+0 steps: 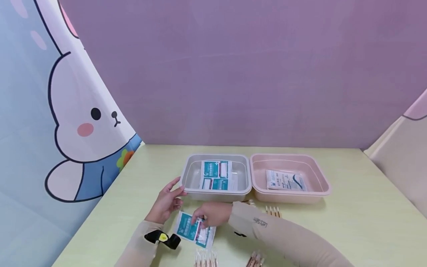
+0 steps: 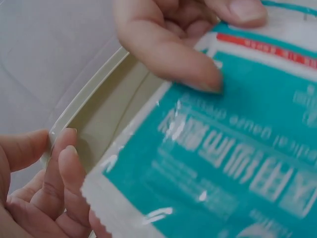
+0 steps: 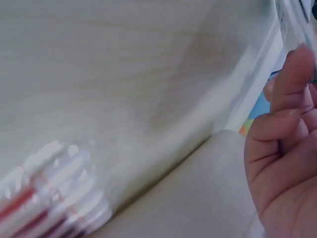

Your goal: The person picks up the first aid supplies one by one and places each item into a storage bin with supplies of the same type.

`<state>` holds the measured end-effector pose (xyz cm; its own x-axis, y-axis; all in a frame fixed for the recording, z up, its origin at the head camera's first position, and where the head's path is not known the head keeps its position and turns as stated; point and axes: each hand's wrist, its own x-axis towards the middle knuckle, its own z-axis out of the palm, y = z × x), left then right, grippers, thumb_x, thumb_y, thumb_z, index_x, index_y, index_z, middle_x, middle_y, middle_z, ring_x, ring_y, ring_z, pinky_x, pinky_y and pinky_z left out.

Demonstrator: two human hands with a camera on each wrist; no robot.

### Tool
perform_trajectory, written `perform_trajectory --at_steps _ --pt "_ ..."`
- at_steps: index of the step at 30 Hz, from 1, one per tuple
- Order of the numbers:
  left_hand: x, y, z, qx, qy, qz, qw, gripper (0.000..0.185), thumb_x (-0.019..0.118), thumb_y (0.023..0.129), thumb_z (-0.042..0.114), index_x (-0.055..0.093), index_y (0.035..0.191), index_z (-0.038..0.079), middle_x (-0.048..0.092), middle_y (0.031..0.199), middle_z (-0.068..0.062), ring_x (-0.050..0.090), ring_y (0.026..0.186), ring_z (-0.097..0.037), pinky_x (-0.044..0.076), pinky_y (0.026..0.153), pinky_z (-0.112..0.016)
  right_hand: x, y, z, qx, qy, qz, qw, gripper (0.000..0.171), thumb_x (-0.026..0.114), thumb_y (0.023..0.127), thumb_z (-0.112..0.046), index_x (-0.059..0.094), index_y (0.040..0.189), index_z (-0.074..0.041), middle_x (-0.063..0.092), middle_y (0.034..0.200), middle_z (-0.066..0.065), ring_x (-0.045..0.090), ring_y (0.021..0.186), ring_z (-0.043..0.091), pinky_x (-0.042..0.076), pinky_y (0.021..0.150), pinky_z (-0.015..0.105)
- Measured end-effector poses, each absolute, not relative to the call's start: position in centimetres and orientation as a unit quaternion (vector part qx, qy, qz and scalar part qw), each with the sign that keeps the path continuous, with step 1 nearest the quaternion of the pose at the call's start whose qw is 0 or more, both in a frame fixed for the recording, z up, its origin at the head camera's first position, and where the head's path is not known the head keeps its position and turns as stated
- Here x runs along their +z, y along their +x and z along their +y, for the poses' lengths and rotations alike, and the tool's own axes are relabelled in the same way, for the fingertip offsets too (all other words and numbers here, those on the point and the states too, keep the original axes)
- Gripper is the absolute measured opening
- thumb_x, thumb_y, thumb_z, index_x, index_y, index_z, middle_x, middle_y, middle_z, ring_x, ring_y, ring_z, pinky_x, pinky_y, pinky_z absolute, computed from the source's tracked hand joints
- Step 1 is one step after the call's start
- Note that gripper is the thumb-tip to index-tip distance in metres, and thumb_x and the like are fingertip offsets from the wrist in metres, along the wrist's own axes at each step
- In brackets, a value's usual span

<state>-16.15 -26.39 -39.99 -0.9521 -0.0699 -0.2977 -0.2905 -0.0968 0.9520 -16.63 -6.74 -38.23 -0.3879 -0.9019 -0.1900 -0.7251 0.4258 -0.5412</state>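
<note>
My right hand (image 1: 215, 214) pinches a teal and white medical gauze packet (image 1: 186, 227) by its edge, in front of the grey basin; the packet fills much of the left wrist view. With thumb and fingers, my left hand (image 1: 165, 203) grips the near left corner of the grey basin (image 1: 217, 196). More teal gauze packets (image 1: 215, 174) lie inside that basin. In the right wrist view the right hand (image 3: 285, 144) shows curled fingers at the right edge, with only a sliver of the packet visible.
A pink basin (image 1: 290, 198) stands against the grey one's right side, holding a white packet (image 1: 285, 180). Bundles of white-tipped, brown-shafted swabs (image 1: 205, 258) lie at the table's near edge, with further swabs (image 1: 273, 211) by the pink basin. A purple backdrop (image 1: 240, 74) rises behind.
</note>
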Motion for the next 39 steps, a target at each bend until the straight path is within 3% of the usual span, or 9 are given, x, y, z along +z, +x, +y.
perform_trajectory --at_steps 9,17,25,39 --pt "-39.6 -16.4 -27.0 0.731 -0.130 0.665 0.077 0.056 0.055 0.098 0.022 0.034 0.149 0.014 0.069 0.082 0.004 0.052 0.055 -0.011 0.040 0.059 -0.024 -36.5 -17.3 -5.7 -0.147 -0.499 0.828 0.210 0.028 0.064 0.091 -0.014 0.067 0.118 -0.019 0.061 0.089 -0.010 0.051 0.076 -0.001 0.043 0.069 0.015" --pt "-39.7 -16.4 -27.3 0.741 -0.128 0.654 0.081 0.056 0.054 0.098 0.020 0.032 0.150 0.016 0.069 0.078 0.006 0.050 0.054 -0.010 0.038 0.058 -0.023 -35.0 -17.5 -5.1 -0.173 -0.498 0.820 0.221 0.024 0.063 0.091 -0.009 0.070 0.115 -0.010 0.070 0.106 -0.003 0.055 0.079 -0.005 0.044 0.073 0.013" --pt "-40.1 -16.1 -27.6 0.739 -0.138 0.656 0.070 0.058 0.056 0.098 0.021 0.032 0.150 0.017 0.070 0.079 0.006 0.049 0.054 -0.010 0.040 0.059 -0.023 -32.9 -17.7 -4.8 -0.204 -0.464 0.831 0.228 0.022 0.065 0.090 -0.006 0.072 0.110 -0.008 0.071 0.102 -0.002 0.047 0.061 -0.001 0.041 0.061 0.015" --pt "-40.0 -15.8 -26.7 0.698 -0.119 0.706 0.032 0.049 0.056 0.097 0.016 0.042 0.143 0.005 0.070 0.077 -0.001 0.048 0.052 -0.012 0.038 0.057 -0.025 -29.8 -18.9 -3.0 -0.227 -0.416 0.856 0.207 0.021 0.066 0.089 -0.002 0.073 0.108 -0.004 0.071 0.104 0.004 0.056 0.075 0.002 0.045 0.065 0.017"
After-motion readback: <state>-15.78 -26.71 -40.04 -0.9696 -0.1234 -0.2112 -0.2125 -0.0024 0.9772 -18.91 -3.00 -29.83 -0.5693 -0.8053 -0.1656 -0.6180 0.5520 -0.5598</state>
